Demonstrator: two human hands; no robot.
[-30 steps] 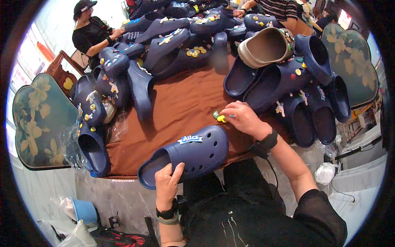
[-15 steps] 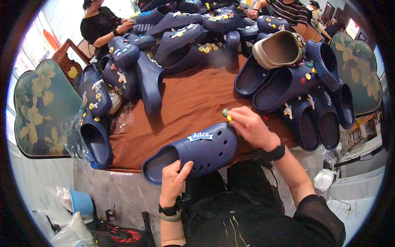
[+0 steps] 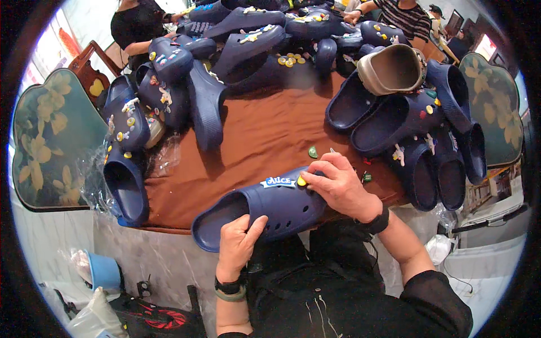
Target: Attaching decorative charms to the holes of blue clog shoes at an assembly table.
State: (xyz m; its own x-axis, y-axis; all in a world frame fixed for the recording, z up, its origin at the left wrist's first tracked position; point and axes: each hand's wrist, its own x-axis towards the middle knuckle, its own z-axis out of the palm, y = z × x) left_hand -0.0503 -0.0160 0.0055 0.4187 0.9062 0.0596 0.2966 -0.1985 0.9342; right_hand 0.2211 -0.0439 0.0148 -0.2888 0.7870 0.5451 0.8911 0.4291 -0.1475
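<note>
The left hand (image 3: 239,248) holds a navy clog (image 3: 270,205) at its near side, beside the foot opening, with the thumb lying along the upper. The right hand (image 3: 344,188) is narrow: its fingertips are pinched on a small yellow charm (image 3: 302,180), which is at the upper of the navy clog. Whether the charm sits already in a hole, I cannot tell. Just to the left of it, a blue and white plaque (image 3: 277,182) is fixed on the same upper.

The navy clog is at the near edge of the table, with its toe to the right and its heel to the left. I cannot tell if it touches the brown cloth (image 3: 265,135). On this cloth, a little farther than the right hand, lies a green charm (image 3: 313,152). To the right of this hand there is a small dark green piece (image 3: 367,177).

Decorated clogs (image 3: 248,48) are heaped at the far side, and more of them stand at left and right. A beige clog (image 3: 394,70) lies on top of the right group. On the floor at the near left is a blue bucket (image 3: 105,270).
</note>
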